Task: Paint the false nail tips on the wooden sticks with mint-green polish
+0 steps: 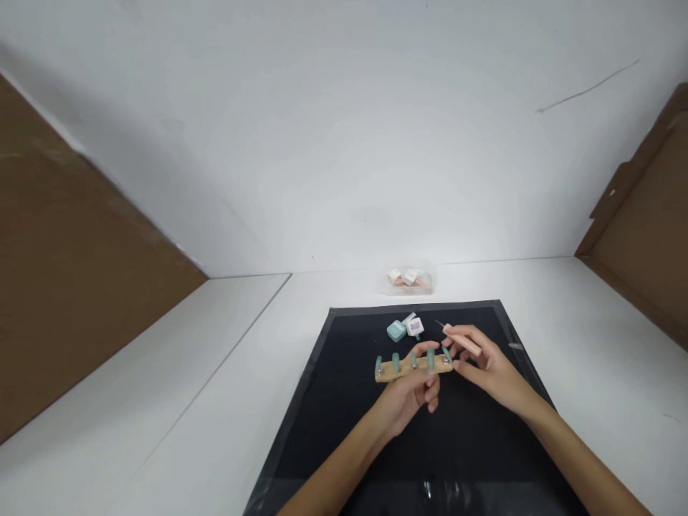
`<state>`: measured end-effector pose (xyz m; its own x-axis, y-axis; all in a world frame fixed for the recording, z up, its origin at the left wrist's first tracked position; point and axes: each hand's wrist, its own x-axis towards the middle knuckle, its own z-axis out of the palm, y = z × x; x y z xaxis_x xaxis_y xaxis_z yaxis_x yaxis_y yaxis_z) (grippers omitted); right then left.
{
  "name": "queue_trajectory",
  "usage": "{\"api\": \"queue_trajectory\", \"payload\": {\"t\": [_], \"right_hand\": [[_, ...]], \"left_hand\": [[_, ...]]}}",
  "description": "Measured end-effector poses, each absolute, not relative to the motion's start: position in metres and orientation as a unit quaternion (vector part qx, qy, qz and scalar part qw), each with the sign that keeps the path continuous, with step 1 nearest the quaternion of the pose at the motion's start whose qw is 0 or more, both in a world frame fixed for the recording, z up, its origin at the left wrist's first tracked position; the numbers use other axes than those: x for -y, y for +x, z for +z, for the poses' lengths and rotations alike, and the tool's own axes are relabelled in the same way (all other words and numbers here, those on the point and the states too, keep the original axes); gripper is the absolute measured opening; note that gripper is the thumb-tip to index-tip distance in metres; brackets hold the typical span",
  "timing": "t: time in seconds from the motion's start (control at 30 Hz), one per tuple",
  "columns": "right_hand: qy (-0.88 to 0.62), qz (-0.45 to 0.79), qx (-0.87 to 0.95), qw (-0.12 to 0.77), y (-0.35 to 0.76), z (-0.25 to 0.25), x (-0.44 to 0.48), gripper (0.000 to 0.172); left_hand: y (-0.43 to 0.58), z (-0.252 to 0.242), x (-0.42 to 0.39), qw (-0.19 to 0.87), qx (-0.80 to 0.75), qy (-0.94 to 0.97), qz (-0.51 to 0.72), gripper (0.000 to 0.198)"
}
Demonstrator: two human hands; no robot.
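My left hand (405,403) is closed around a wooden nail tip stand (385,373), held above the black mat. Several teal false nails (395,362) stand up along it on small metal-looking mounts. In my right hand (491,369) is a pink-handled brush (463,341), its thin dark tip pointing up and left. The thumb and fingertips of that hand are at the right end of the stand, by the last nail; whether they press on it I cannot tell. Just behind lie a teal square bottle (396,330) and a white square bottle (416,327) with a purple label.
The black mat (344,430) lies on a white table (226,401). Behind it stands a clear plastic box (424,288) with white-capped items inside. A small clear piece (514,346) rests at the mat's right edge. Brown cardboard panels (80,251) flank both sides, with a white wall behind.
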<state>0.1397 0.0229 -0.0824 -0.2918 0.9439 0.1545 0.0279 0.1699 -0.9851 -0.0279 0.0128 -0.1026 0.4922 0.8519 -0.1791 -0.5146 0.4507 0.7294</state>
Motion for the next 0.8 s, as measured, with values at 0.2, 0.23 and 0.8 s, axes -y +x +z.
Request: {"api": "queue_trajectory", "payload": {"t": [0.2, 0.23, 0.8], "right_hand": [[-0.357, 0.556, 0.615, 0.430, 0.136, -0.088, -0.020, 0.039], [-0.357, 0.562, 0.608, 0.432, 0.135, -0.089, -0.020, 0.037], [-0.358, 0.573, 0.581, 0.454, 0.144, -0.089, -0.026, 0.041]], "left_hand": [[-0.026, -0.102, -0.013, 0.808, -0.280, 0.307, 0.419, 0.030], [-0.026, -0.103, -0.013, 0.808, -0.275, 0.310, 0.419, 0.029], [-0.038, -0.087, -0.020, 0.764, -0.312, 0.256, 0.503, 0.041]]}}
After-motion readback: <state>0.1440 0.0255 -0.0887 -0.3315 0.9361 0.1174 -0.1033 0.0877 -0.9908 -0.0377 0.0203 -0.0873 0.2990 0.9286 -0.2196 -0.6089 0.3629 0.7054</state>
